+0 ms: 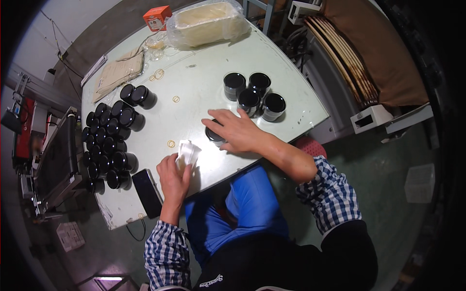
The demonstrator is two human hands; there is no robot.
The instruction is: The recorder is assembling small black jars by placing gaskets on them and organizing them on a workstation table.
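Note:
My right hand (pixel 236 130) lies over a black-lidded jar (pixel 212 132) near the front of the table, its fingers curled round the lid. Just beyond that hand stand several more jars with shiny black lids (pixel 248 98), grouped close together. In my left hand (pixel 172 177) is a folded white cloth or tissue (pixel 187 154), pinched between thumb and fingers above the tabletop. A black smartphone (pixel 147 193) lies beside my left wrist. Farther left, many black-lidded jars (pixel 115 127) stand packed in rows.
Thin rubber bands (pixel 171 144) lie scattered on the white table (pixel 194 87). At the back are a plastic-wrapped cream tray (pixel 208 24), an orange box (pixel 157 17) and a stack of brown paper bags (pixel 119 72). A machine with a dark belt (pixel 58 155) stands left of the table.

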